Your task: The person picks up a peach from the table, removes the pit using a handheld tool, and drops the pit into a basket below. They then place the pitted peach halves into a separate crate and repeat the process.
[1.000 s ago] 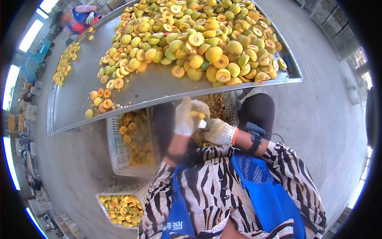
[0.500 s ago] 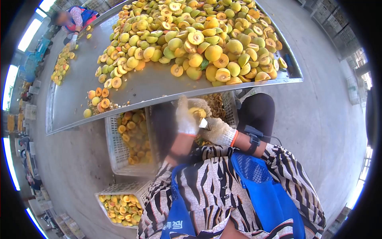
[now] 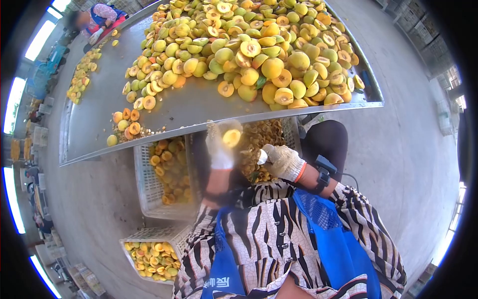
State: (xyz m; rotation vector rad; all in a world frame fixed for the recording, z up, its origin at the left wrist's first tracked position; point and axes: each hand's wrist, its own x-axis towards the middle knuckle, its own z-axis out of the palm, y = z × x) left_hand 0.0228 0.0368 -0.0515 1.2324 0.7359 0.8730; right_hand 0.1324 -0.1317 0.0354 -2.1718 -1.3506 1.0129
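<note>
My left hand (image 3: 219, 147), in a pale work glove, is closed on a halved yellow peach (image 3: 232, 138) whose cut face with a hollow looks up; hand and fruit are slightly blurred. My gloved right hand (image 3: 283, 162) grips a small tool with a white end (image 3: 262, 157), its kind hidden by the fingers. Below and between the hands stands a crate of brown pits and scraps (image 3: 266, 137). Just beyond them runs the near edge of a metal table (image 3: 194, 102), heaped with halved peaches (image 3: 249, 48).
Left of my legs stands a white crate (image 3: 144, 187) of peach halves, with another filled crate (image 3: 181, 239) nearer me. A small peach group (image 3: 128, 123) lies by the table's near-left edge. Another person (image 3: 99, 22) works at the far left corner.
My left hand has drawn away leftward from the tool with the peach half, whose cut face now shows. My right hand has shifted slightly right. The co-worker's hand has moved back.
</note>
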